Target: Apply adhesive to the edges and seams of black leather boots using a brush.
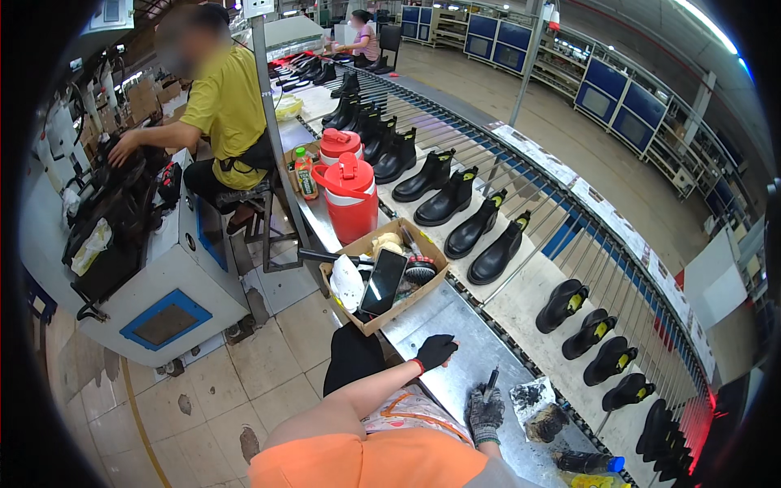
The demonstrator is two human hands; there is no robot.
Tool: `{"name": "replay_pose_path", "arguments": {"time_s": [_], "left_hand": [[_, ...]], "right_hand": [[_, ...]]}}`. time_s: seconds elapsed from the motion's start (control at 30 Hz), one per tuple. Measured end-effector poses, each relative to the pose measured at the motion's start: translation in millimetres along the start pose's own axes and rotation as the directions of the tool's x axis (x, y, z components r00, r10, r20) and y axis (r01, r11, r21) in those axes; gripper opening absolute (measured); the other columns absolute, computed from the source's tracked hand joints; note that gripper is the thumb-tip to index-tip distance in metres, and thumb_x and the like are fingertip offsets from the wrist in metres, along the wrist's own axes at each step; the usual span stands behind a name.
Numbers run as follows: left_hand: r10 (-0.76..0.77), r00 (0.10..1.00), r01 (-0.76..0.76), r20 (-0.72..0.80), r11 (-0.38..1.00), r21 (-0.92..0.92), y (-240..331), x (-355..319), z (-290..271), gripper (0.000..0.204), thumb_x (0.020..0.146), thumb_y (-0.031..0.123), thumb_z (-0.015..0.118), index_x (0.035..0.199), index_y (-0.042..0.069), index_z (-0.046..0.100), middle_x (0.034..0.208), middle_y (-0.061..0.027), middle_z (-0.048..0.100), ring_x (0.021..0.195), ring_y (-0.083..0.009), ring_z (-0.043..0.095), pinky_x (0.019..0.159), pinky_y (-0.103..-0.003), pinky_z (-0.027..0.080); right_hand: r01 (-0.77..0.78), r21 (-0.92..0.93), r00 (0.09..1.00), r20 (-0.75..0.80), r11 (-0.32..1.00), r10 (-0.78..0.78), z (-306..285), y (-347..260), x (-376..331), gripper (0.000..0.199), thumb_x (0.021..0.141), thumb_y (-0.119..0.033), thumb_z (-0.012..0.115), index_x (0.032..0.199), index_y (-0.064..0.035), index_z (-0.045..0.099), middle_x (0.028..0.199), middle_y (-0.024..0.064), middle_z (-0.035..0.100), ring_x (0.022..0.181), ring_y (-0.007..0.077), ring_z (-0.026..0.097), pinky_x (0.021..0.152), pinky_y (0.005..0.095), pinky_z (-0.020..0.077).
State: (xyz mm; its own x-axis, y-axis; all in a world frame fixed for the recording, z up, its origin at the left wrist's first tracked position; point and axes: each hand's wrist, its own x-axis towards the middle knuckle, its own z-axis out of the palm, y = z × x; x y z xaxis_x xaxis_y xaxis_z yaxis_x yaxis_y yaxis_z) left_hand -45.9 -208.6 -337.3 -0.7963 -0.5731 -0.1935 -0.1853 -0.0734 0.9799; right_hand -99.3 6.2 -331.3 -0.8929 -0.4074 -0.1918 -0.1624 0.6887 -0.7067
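My left hand [437, 351], in a black glove with bare fingertips and a red band at the wrist, hovers over the metal bench [431, 315]. It looks loosely open, and I see nothing in it. To its right, my right hand [486, 412] wears a grey, stained knit glove. Its fingers are closed on a slim dark pen-like tool [492, 379], which points up and away; its exact kind is unclear. Beside that hand lies a stained white sheet [530, 394] with a dark, smeared lump [546, 424] on it.
A cardboard box [370, 324] holds a phone [384, 281] and a brush [420, 271]. Red jugs [350, 199] stand behind it. Black ankle boots [446, 198] line the roller conveyor [521, 175]. A blue-capped bottle [587, 463] lies near right; a co-worker [232, 114] sits far left.
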Motion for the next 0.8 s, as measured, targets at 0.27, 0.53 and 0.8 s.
{"name": "replay_pose_path", "arguments": {"time_s": [0.27, 0.53, 0.8], "left_hand": [[0.001, 1.0, -0.005, 0.03, 0.992, 0.124, 4, -2, -2, 0.036, 0.088, 0.034, 0.054, 0.099, 0.001, 0.061, 0.06, -0.0063, 0.057, 0.046, -0.0152, 0.055, 0.048, -0.03, 0.046], [0.719, 0.678, -0.589, 0.155, 0.404, 0.7, -11, -4, 4, 0.024, 0.081, 0.028, 0.06, 0.098, 0.012, 0.065, 0.1, -0.0151, 0.064, 0.095, -0.0319, 0.061, 0.079, -0.041, 0.05], [0.564, 0.809, -0.408, 0.167, 0.333, 0.85, -26, 1, -4, 0.045, 0.083, 0.038, 0.054, 0.123, 0.016, 0.051, 0.136, -0.0192, 0.037, 0.126, -0.0374, 0.034, 0.103, -0.052, 0.025]], "right_hand": [[0.005, -0.041, 1.0, -0.028, 0.999, -0.006, -2, -6, -1, 0.023, 0.078, -0.028, 0.062, 0.09, -0.0078, 0.061, 0.086, 0.0168, 0.063, 0.083, 0.0353, 0.061, 0.072, 0.0459, 0.0459], [0.074, -0.036, 0.997, -0.025, 0.997, -0.074, -9, -19, -8, 0.023, 0.077, -0.027, 0.063, 0.089, -0.0074, 0.062, 0.085, 0.0161, 0.064, 0.083, 0.0344, 0.061, 0.073, 0.0455, 0.046], [0.086, -0.063, 0.996, -0.02, 0.994, -0.087, -10, -18, -8, 0.025, 0.078, -0.03, 0.062, 0.091, -0.0083, 0.062, 0.087, 0.0158, 0.062, 0.084, 0.0346, 0.06, 0.073, 0.0454, 0.0456]]}}
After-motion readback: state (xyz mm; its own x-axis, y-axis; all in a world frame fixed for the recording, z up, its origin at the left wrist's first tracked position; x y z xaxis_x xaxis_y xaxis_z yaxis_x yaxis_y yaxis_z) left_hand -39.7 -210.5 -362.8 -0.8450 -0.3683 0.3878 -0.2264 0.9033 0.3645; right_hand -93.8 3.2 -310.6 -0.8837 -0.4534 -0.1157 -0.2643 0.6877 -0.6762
